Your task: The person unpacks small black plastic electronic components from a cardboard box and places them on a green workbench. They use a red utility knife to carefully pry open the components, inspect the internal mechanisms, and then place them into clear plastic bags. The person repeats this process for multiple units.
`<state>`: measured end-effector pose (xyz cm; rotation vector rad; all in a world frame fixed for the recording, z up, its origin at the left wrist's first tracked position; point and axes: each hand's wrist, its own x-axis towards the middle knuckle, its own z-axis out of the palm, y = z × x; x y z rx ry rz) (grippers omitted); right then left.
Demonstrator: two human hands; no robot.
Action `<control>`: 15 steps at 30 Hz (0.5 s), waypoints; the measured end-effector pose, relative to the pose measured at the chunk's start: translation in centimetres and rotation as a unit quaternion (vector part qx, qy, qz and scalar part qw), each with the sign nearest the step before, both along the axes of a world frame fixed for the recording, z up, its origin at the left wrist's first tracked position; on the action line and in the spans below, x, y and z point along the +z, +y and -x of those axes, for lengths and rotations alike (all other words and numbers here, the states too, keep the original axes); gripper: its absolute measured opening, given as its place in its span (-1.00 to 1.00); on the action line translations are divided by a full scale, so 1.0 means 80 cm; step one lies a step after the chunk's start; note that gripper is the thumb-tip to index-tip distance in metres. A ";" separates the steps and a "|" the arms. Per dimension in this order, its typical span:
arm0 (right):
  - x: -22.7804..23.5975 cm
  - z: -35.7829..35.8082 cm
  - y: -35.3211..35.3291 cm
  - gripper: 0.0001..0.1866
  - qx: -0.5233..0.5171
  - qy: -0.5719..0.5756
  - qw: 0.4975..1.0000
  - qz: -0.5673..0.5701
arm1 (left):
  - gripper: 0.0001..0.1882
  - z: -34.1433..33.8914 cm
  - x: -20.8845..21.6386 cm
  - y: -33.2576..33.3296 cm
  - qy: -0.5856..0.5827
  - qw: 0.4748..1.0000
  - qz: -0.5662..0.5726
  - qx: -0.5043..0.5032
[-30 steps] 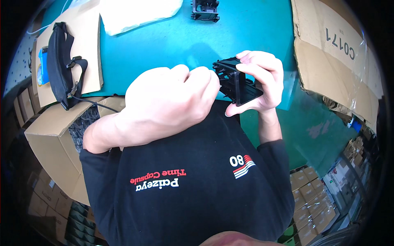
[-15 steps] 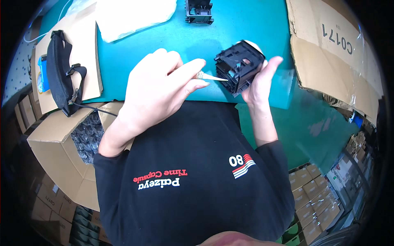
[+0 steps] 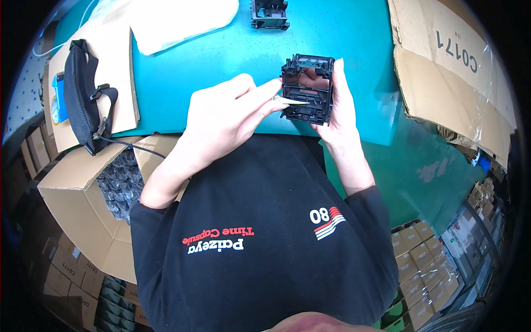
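My right hand (image 3: 344, 113) grips a black plastic housing (image 3: 318, 114) by its right side, with its open, framed face turned up. Through the large opening at its far end, part of a finger shows. Pinched between the thumb and forefinger of my left hand (image 3: 224, 113) is a thin, pale, pointed tool (image 3: 297, 102); its exact kind does not show. The tool's tip lies over the near half of the housing. Farther off, at the top of the view, a second black housing (image 3: 270, 23) of similar build rests on the green tabletop (image 3: 166, 91).
A white plastic bag (image 3: 182, 25) lies at the far left. Beside it, a black pouch with a strap (image 3: 80, 99) rests on cardboard. Below stands an open carton (image 3: 69, 193) with wrapped dark parts (image 3: 121, 185). A large cardboard box (image 3: 442, 83) borders the right side.
The housing has been turned in my right hand so that its open face points up, and it sits slightly farther left. My left hand has shifted right and nearer, still holding the tool.
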<state>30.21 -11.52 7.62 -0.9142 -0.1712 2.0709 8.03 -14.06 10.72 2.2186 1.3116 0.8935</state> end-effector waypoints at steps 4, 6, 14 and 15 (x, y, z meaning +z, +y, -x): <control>-0.001 0.001 -0.001 -0.30 -0.001 0.006 1.000 0.005 | -0.64 0.001 0.004 -0.001 0.009 1.000 0.006 0.002; 0.000 0.001 -0.001 -0.30 -0.001 0.008 1.000 0.011 | -0.64 0.002 0.005 -0.001 0.013 1.000 0.008 -0.004; 0.015 0.004 -0.006 -0.31 -0.003 0.012 0.999 0.036 | -0.68 -0.004 0.018 -0.001 0.041 0.999 -0.026 0.003; 0.014 0.003 -0.006 -0.31 -0.004 0.018 0.999 0.041 | -0.68 -0.005 0.019 -0.001 0.044 0.999 -0.030 0.003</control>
